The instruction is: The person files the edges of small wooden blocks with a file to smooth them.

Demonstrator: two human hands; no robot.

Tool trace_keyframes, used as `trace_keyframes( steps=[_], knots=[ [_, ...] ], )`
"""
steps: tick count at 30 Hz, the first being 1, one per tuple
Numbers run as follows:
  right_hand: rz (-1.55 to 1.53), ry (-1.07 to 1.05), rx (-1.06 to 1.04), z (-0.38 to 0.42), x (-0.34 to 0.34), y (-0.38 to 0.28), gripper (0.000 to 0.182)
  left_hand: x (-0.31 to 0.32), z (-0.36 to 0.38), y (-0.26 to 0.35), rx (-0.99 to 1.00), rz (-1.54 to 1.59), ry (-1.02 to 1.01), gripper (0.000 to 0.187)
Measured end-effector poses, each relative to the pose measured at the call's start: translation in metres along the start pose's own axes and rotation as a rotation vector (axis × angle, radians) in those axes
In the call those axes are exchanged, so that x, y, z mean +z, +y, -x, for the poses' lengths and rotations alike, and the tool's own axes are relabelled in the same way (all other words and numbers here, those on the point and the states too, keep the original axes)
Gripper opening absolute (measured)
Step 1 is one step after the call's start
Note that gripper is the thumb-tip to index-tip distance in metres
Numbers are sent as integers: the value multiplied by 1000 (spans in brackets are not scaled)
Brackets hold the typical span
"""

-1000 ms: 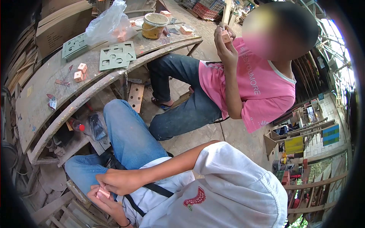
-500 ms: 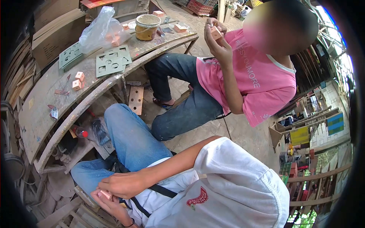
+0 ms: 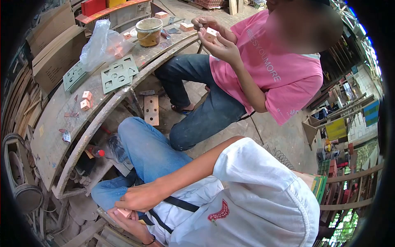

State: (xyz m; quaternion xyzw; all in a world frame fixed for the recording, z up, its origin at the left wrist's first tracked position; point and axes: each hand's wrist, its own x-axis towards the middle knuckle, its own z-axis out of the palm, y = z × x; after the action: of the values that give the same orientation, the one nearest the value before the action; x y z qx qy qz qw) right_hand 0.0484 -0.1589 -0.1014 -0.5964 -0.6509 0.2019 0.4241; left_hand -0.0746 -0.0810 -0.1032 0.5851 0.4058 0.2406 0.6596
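Note:
A small pale wooden block (image 3: 124, 213) rests in the fingers of my left hand (image 3: 128, 224), low in the view above my lap. My left hand is curled around the block from below, with a dark band at its wrist. Over the block, my right hand (image 3: 144, 198) is closed, its fingertips bent down against it. Whatever those fingertips may pinch is hidden. Across from me, a person in a pink shirt holds a similar wooden block (image 3: 211, 34) with a hole in its face, using both hands.
The curved worktable (image 3: 53, 144) carries wooden blocks (image 3: 85, 105), green stencil plates (image 3: 116, 76), a plastic bag (image 3: 96, 49) and a yellow-brown bucket (image 3: 148, 35). Beneath it lie a red-capped bottle (image 3: 98, 152) and a board with holes (image 3: 151, 110). Cardboard boxes (image 3: 57, 53) stand behind.
The co-worker has lowered their block, and their hands are more spread. My hands stay together on my block. The whole view has shifted slightly.

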Motion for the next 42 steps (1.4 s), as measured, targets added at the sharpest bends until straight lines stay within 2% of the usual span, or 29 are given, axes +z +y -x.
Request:
trace_keyframes(
  steps=[2,9,15,17,19,22,24,28,30,31,33,34,35,39,41,42],
  knots=[
    [-33,24,7,1,2,-2,21,-1,0,-3,83,-71,32,27],
    [-198,90,70,1,-4,-13,19,-10,1,-3,178,-244,-9,28],
    [-220,116,108,2,-8,-16,17,-7,6,5,272,-377,-19,26],
    [-251,124,124,2,-5,-14,15,-11,3,0,403,-396,-88,26],
    [-283,132,140,2,-4,-13,14,-12,3,0,426,-396,-106,26],
    [-353,112,184,1,-8,-12,11,-17,-1,-4,492,-417,-139,27],
    [-408,16,330,-1,-12,-14,14,-21,-2,-6,535,-442,-155,27],
    [-435,-19,331,1,1,-2,14,-33,-5,-11,580,-530,-238,28],
    [-617,-113,525,0,2,-1,15,-36,-7,-11,608,-570,-279,28],
    [-620,-116,524,0,0,-4,15,-36,-7,-8,668,-590,-328,25],
    [-903,-130,711,2,-8,-11,14,-36,-8,-6,725,-612,-372,22],
    [-906,-136,708,2,-9,-11,14,-38,-10,-5,765,-589,-420,21],
    [-1033,-174,743,2,-10,-9,13,-38,-12,-5,807,-564,-469,21],
    [-1407,-286,826,5,-10,-3,8,-42,-15,8,785,-561,-603,23],
    [-1515,-277,808,8,-9,-3,7,-44,-23,12,905,-630,-734,22],
    [-1620,-262,792,10,-9,-4,5,-46,-25,15,904,-633,-728,22]
  ],
)
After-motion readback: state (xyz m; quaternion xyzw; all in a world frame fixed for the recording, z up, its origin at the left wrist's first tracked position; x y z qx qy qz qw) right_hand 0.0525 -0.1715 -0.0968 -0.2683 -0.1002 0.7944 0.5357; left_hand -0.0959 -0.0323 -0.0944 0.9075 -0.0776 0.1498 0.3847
